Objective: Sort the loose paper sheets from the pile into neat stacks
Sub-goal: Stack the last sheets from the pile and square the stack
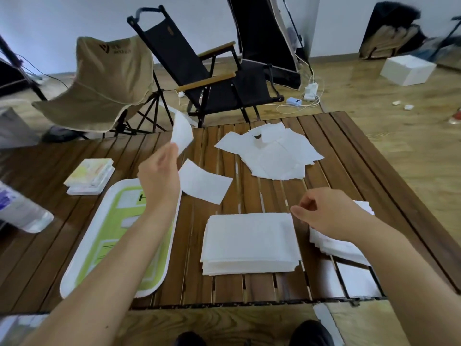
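I see matt white paper stacks (250, 242) on a slatted wooden table (349, 151); the tray (117, 236) looks like glossy plastic.

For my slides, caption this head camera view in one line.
Left hand holds a sheet up; right hand hovers empty over the right stack, beside the centre stack; loose pile beyond.

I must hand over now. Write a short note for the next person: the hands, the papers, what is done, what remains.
Left hand: pinches a raised sheet.
Right hand: holds nothing, above the small stack.
Loose pile: far side of the table. A single sheet lies nearer, left of it.
Done: big stack in front, and the small stack is begun.
Left: place the raised sheet and the single sheet, then sort the loose pile.
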Demonstrator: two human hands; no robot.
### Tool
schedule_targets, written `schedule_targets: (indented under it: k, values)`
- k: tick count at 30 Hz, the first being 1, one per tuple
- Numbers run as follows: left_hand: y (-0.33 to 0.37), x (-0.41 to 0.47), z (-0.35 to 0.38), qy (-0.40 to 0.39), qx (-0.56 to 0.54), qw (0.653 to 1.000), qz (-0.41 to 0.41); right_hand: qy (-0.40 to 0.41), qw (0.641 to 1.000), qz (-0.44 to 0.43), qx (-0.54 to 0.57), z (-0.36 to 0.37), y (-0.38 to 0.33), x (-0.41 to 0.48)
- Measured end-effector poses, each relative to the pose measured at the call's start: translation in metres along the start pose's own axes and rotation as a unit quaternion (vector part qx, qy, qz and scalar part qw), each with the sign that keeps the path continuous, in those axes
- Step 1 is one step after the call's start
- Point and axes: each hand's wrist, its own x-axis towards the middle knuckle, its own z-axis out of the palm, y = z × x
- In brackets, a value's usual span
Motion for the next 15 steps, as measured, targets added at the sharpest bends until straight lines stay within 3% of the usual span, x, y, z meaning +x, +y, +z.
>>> schedule_targets:
  k: [4, 8, 13, 15]
  values:
    - [0.032, -0.011, -0.011, 0.012, -0.112, 0.994, 0.013, -0.005, 0.993, -0.061, 0.099, 0.006, -0.011, -0.002]
    - [0.069, -0.057, -0.013, -0.118, -0.239, 0.958, -0.108, -0.019, 0.97, -0.088, 0.225, 0.008, -0.023, -0.005]
    - [0.064, -0.089, -0.014, -0.208, -0.324, 0.893, -0.232, -0.227, 0.851, -0.07, 0.468, -0.002, -0.023, -0.013]
    - [0.054, -0.089, -0.013, -0.211, -0.321, 0.889, -0.249, -0.243, 0.817, -0.054, 0.52, -0.003, -0.021, -0.011]
